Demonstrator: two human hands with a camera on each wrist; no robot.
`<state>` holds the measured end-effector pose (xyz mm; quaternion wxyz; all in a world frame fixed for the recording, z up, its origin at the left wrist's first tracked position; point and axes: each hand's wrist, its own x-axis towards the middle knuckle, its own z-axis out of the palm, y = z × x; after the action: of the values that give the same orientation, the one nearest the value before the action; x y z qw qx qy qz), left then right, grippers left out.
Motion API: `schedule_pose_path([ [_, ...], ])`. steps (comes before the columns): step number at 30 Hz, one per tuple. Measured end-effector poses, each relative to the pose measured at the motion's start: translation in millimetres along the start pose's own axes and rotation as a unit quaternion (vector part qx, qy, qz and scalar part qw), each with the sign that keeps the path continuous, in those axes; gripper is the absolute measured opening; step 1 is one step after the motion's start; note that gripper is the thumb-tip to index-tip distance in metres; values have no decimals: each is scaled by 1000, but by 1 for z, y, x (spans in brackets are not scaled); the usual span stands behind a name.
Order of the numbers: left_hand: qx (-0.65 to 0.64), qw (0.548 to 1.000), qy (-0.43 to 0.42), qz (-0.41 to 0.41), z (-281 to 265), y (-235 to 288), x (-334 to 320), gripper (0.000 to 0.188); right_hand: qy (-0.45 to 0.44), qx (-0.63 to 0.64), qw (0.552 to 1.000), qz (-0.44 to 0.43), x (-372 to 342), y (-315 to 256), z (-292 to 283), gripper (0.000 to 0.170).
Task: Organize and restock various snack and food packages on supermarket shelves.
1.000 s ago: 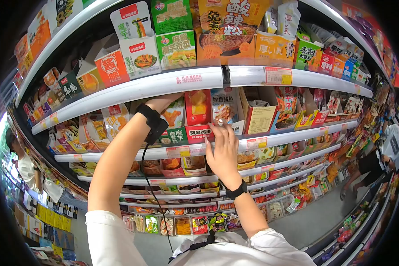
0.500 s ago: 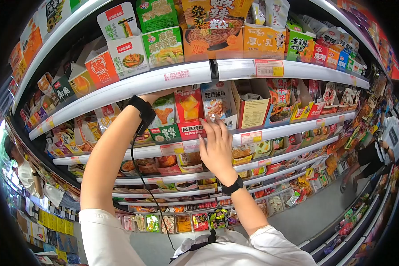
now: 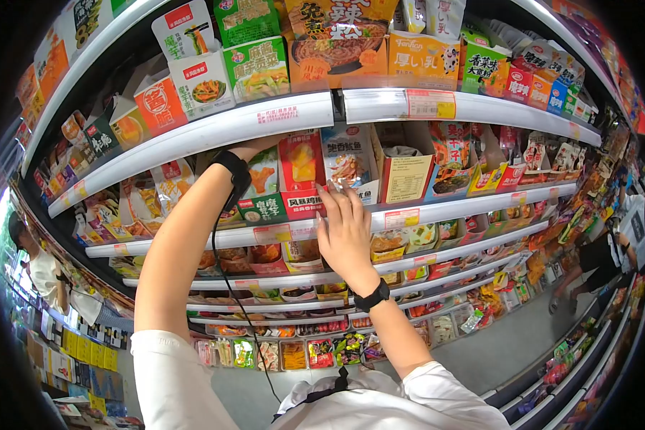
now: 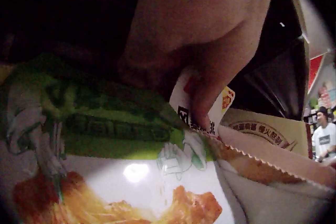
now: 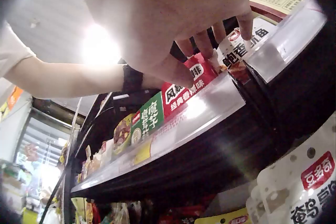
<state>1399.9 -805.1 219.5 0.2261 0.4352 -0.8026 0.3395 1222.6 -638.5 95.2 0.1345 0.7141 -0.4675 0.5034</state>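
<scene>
In the head view my left hand (image 3: 254, 149) reaches in under the upper shelf, behind a green and white snack packet (image 3: 263, 174). The left wrist view shows this hand (image 4: 202, 22) dipping behind that packet, one digit against a small white printed packet (image 4: 181, 95); its other fingers are hidden in the dark. My right hand (image 3: 345, 242) rests its extended, slightly bent fingers on the front of a red display box (image 3: 302, 203) and the neighbouring white box. Upright in these boxes stand a red packet (image 3: 301, 161) and a squid snack packet (image 3: 347, 158).
A white shelf edge (image 3: 193, 147) runs just above my left wrist, and another shelf edge (image 3: 294, 229) passes below the boxes. An opened carton (image 3: 407, 177) stands to the right. People (image 3: 44, 276) are in the aisle on both sides. A black cable (image 3: 229, 287) hangs from my left wrist.
The shelf has shifted left in the head view along with both hands. The left hand stays behind the packets, and the right hand's fingers remain on the box fronts.
</scene>
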Motion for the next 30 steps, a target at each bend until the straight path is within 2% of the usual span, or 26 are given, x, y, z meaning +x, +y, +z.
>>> schedule_pose_path([
  [2,17,1000,7,-7,6,-5,0,55,1,-1,1000,-3,1,0,-2,50],
  [4,177,967,166,80,6,-10,1,48,-18,-8,1000,2,1,0,-3,52],
  [5,178,967,165,79,6,-9,1,48,-18,-7,1000,2,0,1,-4,52],
  [8,56,998,21,4,-7,-3,0,47,-16,-4,1000,-7,0,3,-5,52],
  [11,-69,988,-121,-72,-28,9,-4,46,-21,8,1000,-11,1,5,-7,53],
  [15,-233,911,-299,-165,-66,39,-7,45,-40,25,999,-17,1,10,-8,52],
  [17,-287,855,-346,-257,-98,65,-11,44,-42,27,998,-24,1,12,-7,52],
  [18,-253,858,-374,-245,-104,72,-9,47,-42,27,998,-28,1,13,-7,52],
  [19,-136,960,-235,-65,-80,61,-21,53,-41,28,998,-29,2,14,-7,52],
  [21,-109,987,-117,21,-85,73,-35,48,-38,39,998,-37,3,16,-8,53],
  [23,-128,984,-123,13,-89,80,-37,43,-25,46,998,-45,5,18,-7,53],
  [26,-123,982,-143,-3,-90,87,-36,51,-23,34,997,-60,5,21,-5,60],
  [29,-104,980,-167,-37,-80,84,-35,47,-33,24,997,-63,4,22,-8,59],
  [30,-107,977,-179,-43,-77,85,-37,37,-28,18,997,-66,3,23,-6,58],
])
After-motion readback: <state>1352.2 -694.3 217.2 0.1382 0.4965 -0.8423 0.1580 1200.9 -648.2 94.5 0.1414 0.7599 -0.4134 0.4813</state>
